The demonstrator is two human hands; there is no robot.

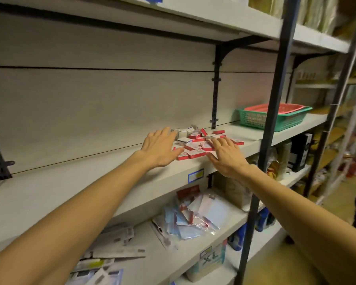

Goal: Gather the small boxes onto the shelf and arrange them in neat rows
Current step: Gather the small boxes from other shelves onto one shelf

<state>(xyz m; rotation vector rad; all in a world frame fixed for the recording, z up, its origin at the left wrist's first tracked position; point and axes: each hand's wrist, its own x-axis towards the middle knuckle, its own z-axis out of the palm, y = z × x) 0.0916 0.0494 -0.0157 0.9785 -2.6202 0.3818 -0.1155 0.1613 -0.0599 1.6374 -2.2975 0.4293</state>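
Both hands [193, 151] spread flat, flanking the boxes [201, 140]

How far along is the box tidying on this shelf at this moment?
Done: the small red-and-white cardboard boxes are all on the white shelf board, but in a loose heap, not rows. In hand: the left hand and right hand lie open and flat either side of the heap, touching its edges, apparently about to push it together. Left: all of the lining up.
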